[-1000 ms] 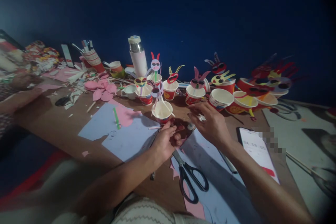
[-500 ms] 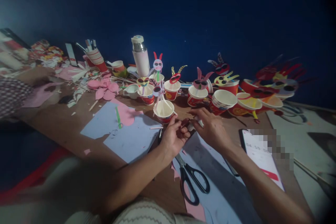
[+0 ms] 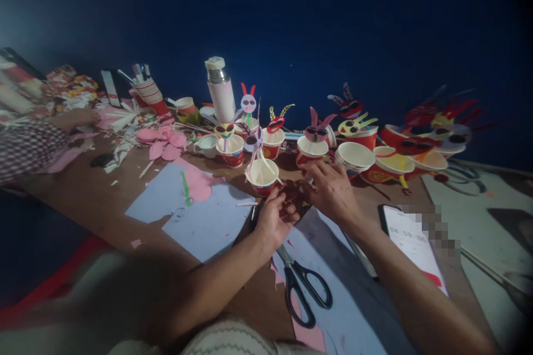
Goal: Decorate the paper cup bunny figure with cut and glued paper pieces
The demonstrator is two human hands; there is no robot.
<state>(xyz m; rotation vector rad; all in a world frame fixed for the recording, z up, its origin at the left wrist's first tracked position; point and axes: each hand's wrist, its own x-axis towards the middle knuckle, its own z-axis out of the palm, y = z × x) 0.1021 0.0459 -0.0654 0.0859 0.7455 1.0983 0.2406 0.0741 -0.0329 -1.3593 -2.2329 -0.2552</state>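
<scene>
Just in front of a white-rimmed paper cup (image 3: pixel 263 173) with pale strips, my left hand (image 3: pixel 278 219) is palm up, its fingers curled round something dark that I cannot make out. My right hand (image 3: pixel 331 191) is beside it on the right, palm down with bent fingers; a small whitish thing shows at its fingertips, too blurred to name. Black-handled scissors (image 3: pixel 306 288) lie below the hands on blue-grey paper (image 3: pixel 333 266). Behind the hands, paper figures with dark eyes, such as a pink one (image 3: pixel 316 132) and a red one (image 3: pixel 275 123), stand in red cups.
A phone (image 3: pixel 412 244) lies at the right. Stacked cups (image 3: pixel 355 156) and a white flask (image 3: pixel 220 94) stand behind. To the left are blue paper (image 3: pixel 204 222), pink paper petals (image 3: pixel 166 141) and scraps. Another person's checked sleeve (image 3: pixel 33 144) reaches in at the far left.
My right hand has risen slightly away from my left hand, and the whitish thing between them shows less. At the far left, the other person's hand has moved right.
</scene>
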